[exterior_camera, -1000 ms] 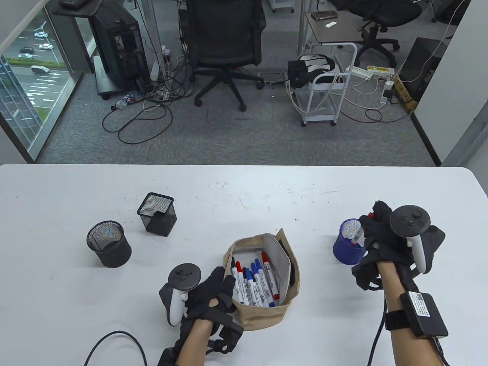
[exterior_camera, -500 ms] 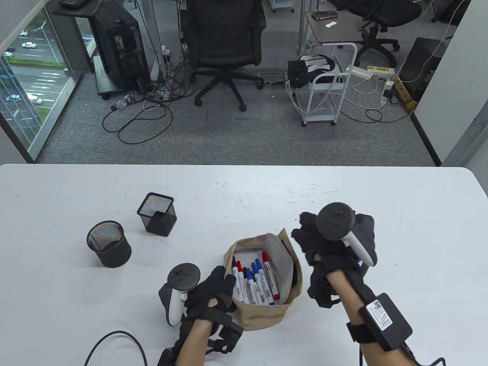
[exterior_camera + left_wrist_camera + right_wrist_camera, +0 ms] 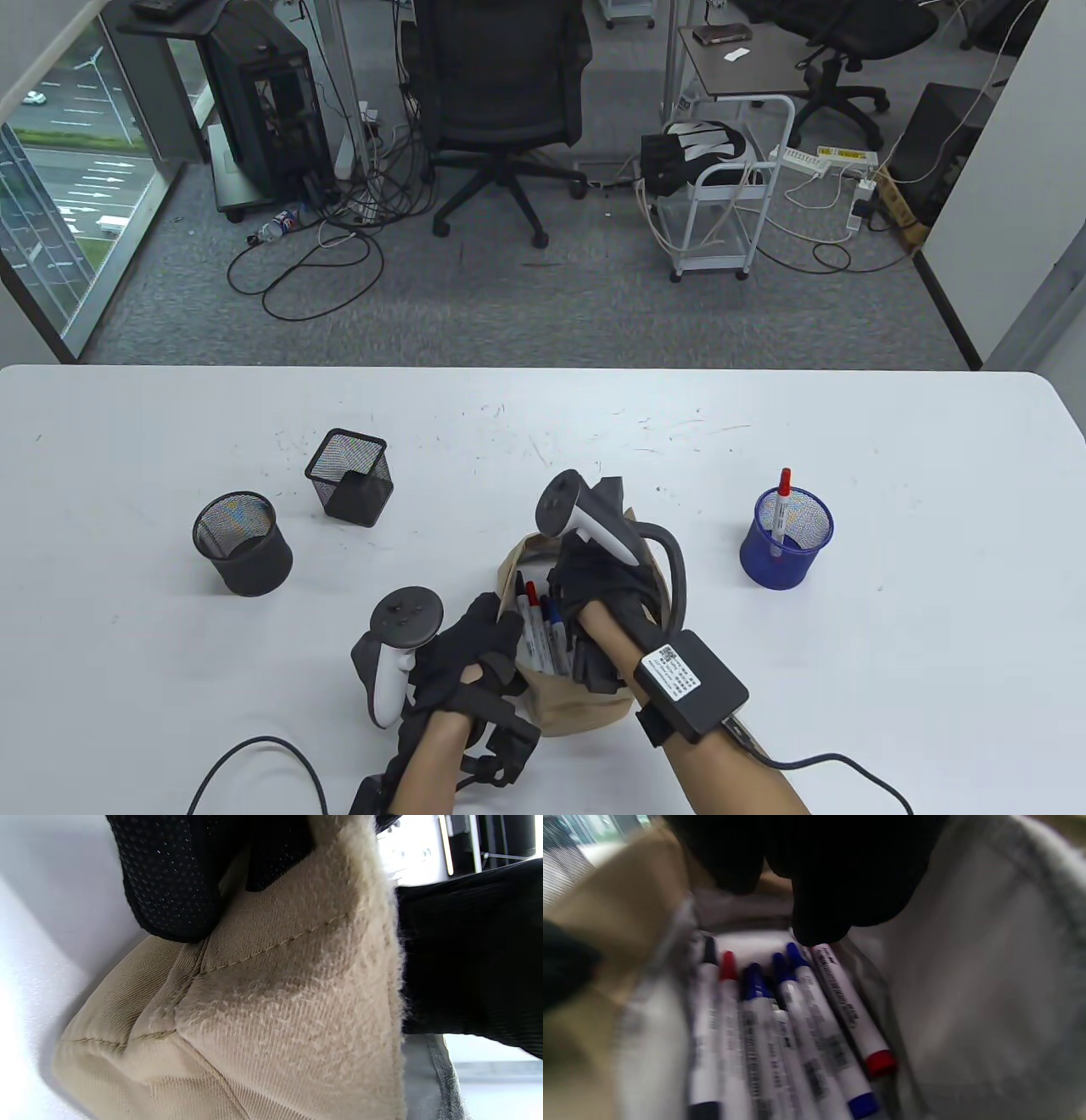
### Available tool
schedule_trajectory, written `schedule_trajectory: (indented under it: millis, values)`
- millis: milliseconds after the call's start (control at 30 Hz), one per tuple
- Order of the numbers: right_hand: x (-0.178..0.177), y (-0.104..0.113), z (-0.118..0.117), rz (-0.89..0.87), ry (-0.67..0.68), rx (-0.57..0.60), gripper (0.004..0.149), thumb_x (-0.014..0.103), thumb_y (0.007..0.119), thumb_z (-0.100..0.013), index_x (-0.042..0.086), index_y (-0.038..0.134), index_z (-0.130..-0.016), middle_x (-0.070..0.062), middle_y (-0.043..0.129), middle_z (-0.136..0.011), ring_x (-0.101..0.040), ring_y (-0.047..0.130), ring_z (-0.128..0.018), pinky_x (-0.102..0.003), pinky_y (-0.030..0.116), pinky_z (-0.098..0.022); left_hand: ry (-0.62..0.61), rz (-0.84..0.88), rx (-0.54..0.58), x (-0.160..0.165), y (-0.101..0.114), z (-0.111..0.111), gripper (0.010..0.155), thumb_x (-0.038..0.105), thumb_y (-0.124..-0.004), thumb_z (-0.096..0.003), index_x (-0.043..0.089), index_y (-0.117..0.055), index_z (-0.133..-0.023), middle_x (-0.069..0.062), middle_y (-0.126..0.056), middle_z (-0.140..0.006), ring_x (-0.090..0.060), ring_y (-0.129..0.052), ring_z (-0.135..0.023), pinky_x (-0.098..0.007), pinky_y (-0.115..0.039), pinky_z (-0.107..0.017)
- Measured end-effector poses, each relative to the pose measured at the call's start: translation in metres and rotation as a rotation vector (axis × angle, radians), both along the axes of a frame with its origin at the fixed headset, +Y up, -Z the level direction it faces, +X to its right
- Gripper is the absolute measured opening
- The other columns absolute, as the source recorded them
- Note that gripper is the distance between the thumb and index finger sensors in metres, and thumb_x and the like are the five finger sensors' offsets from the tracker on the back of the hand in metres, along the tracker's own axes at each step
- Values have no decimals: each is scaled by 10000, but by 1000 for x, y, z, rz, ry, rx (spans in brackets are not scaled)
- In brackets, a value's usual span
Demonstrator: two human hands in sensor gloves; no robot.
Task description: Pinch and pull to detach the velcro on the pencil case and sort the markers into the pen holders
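The beige pencil case stands open near the front edge, with several red, blue and black markers lying inside. My left hand grips its left rim; in the left wrist view the fingers pinch the beige fabric. My right hand reaches down into the case. Seen from the right wrist, a fingertip touches the end of a red-capped marker lying among the other markers, with nothing lifted. A red marker stands in the blue pen holder at the right.
A round black mesh holder and a square black mesh holder stand at the left of the white table. A black cable loops by the front edge. Office chairs and a cart stand beyond the table.
My right hand has left the blue holder, moved left and dipped into the case. The red marker stays standing in the blue holder. The left hand has kept its grip.
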State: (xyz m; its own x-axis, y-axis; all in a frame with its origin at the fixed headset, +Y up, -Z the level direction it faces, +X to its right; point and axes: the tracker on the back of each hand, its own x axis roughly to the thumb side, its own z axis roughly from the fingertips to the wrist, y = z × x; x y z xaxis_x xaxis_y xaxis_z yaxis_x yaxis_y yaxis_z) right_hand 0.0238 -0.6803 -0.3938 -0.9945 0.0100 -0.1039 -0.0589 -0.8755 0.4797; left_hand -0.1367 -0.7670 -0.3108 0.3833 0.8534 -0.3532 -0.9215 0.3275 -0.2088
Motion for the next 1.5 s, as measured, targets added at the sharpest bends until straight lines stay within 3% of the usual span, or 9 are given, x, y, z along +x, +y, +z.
schedule_trajectory:
  millis: [233, 367, 533, 933, 1067, 1233, 1333, 1500]
  values:
    - [-4, -32, -7, 155, 11, -90, 587, 297, 830, -495, -30, 719, -969, -283, 914, -848, -293, 1105, -486, -377, 937, -300, 12, 16, -6, -2, 0, 1, 686, 330, -674, -571, 3, -485, -1143, -331, -708, -1073, -463, -944, -805, -366, -985, -399]
    - [-3, -46, -13, 152, -6, -162, 656, 323, 887, -458, -44, 713, -973, -299, 917, -845, -288, 1108, -454, -379, 934, -283, 20, 25, -9, -3, 0, 1, 684, 323, -679, -569, 2, -488, -1142, -335, -708, -1072, -465, -943, -805, -371, -984, -396]
    - [-1, -60, -19, 225, -9, -131, 664, 351, 954, -402, 7, 776, -941, -213, 993, -772, -213, 1092, -354, -343, 919, -252, 22, 27, -12, -4, 0, 1, 686, 325, -680, -569, 1, -487, -1142, -331, -707, -1074, -464, -941, -808, -371, -984, -397]
    - [7, -57, -22, 148, -19, -149, 627, 343, 988, -379, 49, 824, -908, -148, 1028, -700, -169, 1067, -289, -330, 900, -233, 7, 43, -10, -4, 1, 1, 700, 345, -684, -572, 5, -474, -1146, -327, -702, -1079, -463, -934, -816, -369, -980, -407]
    - [10, -27, -15, -3, -6, -65, 618, 336, 983, -388, 48, 814, -909, -151, 1018, -709, -176, 1068, -297, -333, 899, -240, 3, 43, -10, -4, 1, 1, 699, 344, -679, -573, 6, -471, -1147, -326, -699, -1081, -462, -934, -817, -369, -980, -407]
    - [29, 48, 9, -311, 27, 188, 560, 335, 993, -389, 124, 848, -887, -128, 1006, -744, -192, 1066, -339, -349, 893, -272, -5, 45, -10, -2, 1, 2, 702, 346, -681, -573, 3, -468, -1148, -328, -693, -1084, -465, -928, -822, -373, -978, -410]
    - [57, 87, 21, -497, 3, 344, 545, 334, 1004, -378, 137, 866, -867, -122, 1008, -749, -205, 1071, -366, -360, 894, -284, -4, 48, -9, -2, 1, 2, 702, 346, -682, -573, 4, -468, -1147, -328, -695, -1083, -466, -927, -823, -374, -978, -409]
    - [114, 118, 27, -555, -100, 551, 549, 344, 1004, -374, 129, 863, -859, -114, 1012, -742, -217, 1077, -396, -367, 896, -295, -4, 50, -8, -1, 1, 2, 702, 343, -684, -572, 1, -470, -1147, -331, -694, -1082, -471, -926, -821, -377, -977, -408]
